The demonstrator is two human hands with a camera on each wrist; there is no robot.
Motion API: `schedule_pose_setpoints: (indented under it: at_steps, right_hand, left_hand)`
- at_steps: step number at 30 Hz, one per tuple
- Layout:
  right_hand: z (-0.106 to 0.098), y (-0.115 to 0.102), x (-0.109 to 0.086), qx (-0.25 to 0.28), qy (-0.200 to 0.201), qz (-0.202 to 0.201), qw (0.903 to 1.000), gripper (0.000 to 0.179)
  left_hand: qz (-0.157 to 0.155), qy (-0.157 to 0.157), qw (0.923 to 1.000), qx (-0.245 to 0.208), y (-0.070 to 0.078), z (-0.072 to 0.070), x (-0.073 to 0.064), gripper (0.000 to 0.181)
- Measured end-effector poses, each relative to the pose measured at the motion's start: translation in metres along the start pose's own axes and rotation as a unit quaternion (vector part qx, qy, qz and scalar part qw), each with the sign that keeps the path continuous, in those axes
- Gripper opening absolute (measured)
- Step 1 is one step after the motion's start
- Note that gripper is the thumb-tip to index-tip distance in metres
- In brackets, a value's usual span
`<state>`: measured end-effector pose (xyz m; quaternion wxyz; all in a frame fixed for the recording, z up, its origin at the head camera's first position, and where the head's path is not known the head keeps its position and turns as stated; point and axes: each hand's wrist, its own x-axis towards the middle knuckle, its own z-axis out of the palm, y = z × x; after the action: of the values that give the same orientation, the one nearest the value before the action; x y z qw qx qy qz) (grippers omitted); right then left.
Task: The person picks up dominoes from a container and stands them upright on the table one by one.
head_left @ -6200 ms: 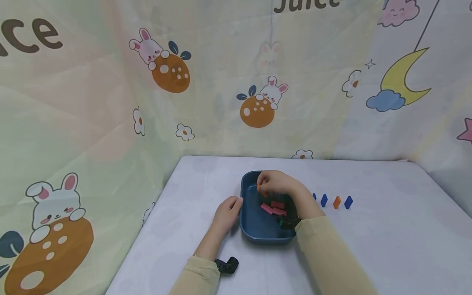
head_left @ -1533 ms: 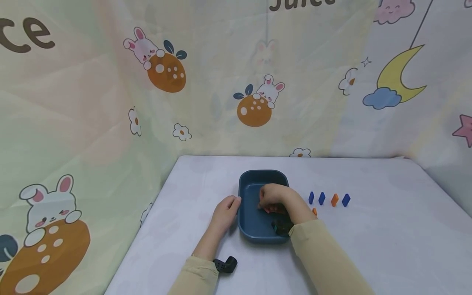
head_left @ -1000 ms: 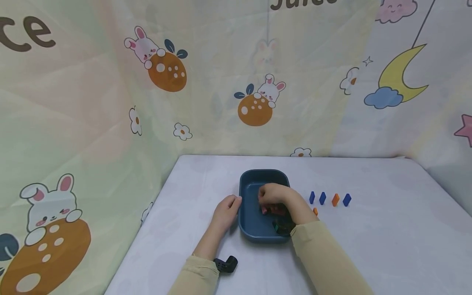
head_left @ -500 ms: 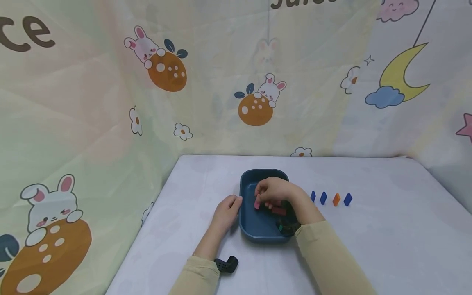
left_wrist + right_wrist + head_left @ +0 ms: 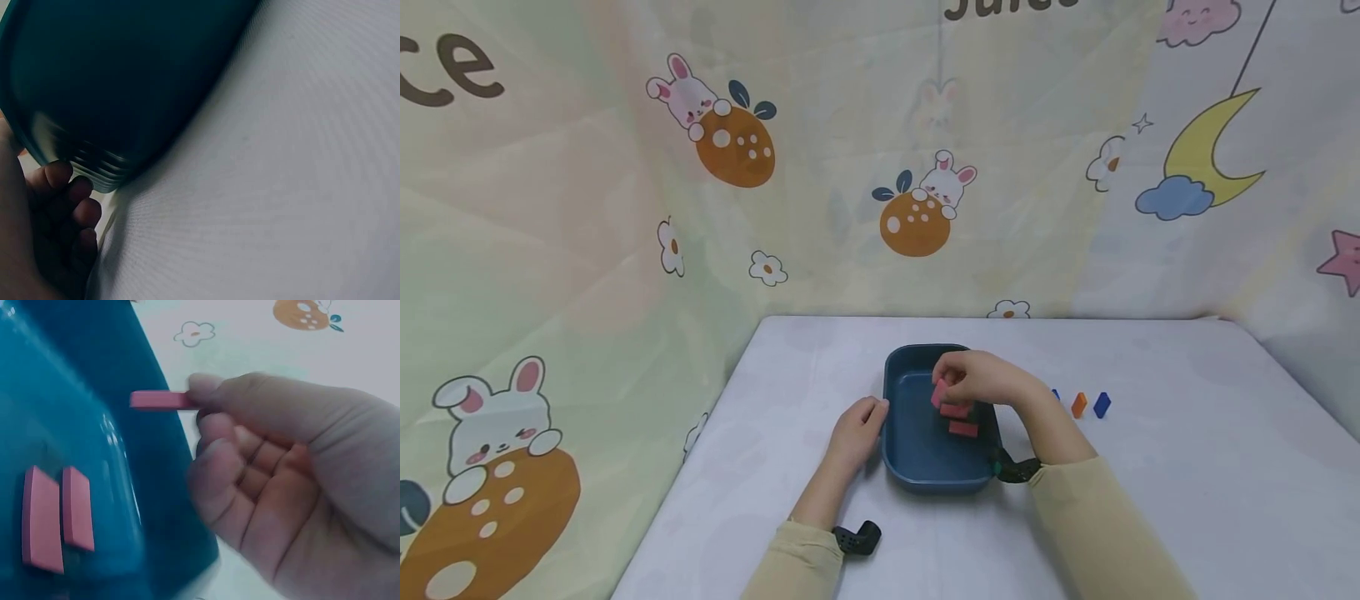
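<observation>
My right hand [image 5: 988, 377] pinches a pink domino [image 5: 938, 393] between thumb and fingertips, above the right side of a blue tray [image 5: 917, 462]. In the right wrist view the held domino [image 5: 156, 400] juts out from the fingertips near the tray wall. Below it, two more pink dominoes, one nearer [image 5: 42, 519] and one beside it [image 5: 78, 508], lie on the tray floor. At the tray's left side, my left hand [image 5: 856, 433] grips the rim; its curled fingers [image 5: 86, 212] show against the outer wall in the left wrist view.
Right of the tray, a blue domino [image 5: 1102, 405] and an orange domino [image 5: 1078, 405] stand upright in a row on the white table [image 5: 1187, 500]. Another blue domino [image 5: 1056, 393] is mostly hidden by my right arm. A patterned curtain [image 5: 820, 167] hangs behind.
The right hand, earlier holding an orange domino, has since reached down among the pink ones, lifted one and moved right towards the tray's side. The left hand stays at the rim.
</observation>
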<state>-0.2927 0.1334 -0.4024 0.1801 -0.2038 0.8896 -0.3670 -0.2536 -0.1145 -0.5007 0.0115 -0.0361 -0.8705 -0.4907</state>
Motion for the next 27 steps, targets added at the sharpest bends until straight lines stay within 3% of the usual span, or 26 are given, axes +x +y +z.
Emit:
schedule_pose_setpoints:
  at_steps: [5,11,15,22,27]
  right_hand:
    - [-0.008,0.008,-0.019,0.006,0.037,-0.013,0.9992,0.024]
    - [-0.018,0.021,-0.046,0.008,0.090,0.005,0.9959,0.030]
    - [-0.030,0.031,-0.069,-0.017,0.116,0.015,0.9929,0.028]
    - [-0.046,0.058,-0.106,-0.051,0.116,0.032,0.9915,0.025]
    - [-0.049,0.080,-0.122,-0.071,0.116,0.040,0.9899,0.026]
  left_hand:
    - [-0.002,-0.001,1.0000,0.000,0.000,0.000,-0.001,0.036]
    - [-0.002,-0.001,1.0000,0.002,0.000,0.001,0.000,0.037]
    - [0.001,-0.002,1.0000,0.001,0.000,0.001,0.000,0.037]
    - [-0.001,-0.003,1.0000,0.001,0.000,-0.001,-0.001,0.035]
    - [0.001,-0.002,1.0000,-0.001,-0.001,0.000,0.000,0.037]
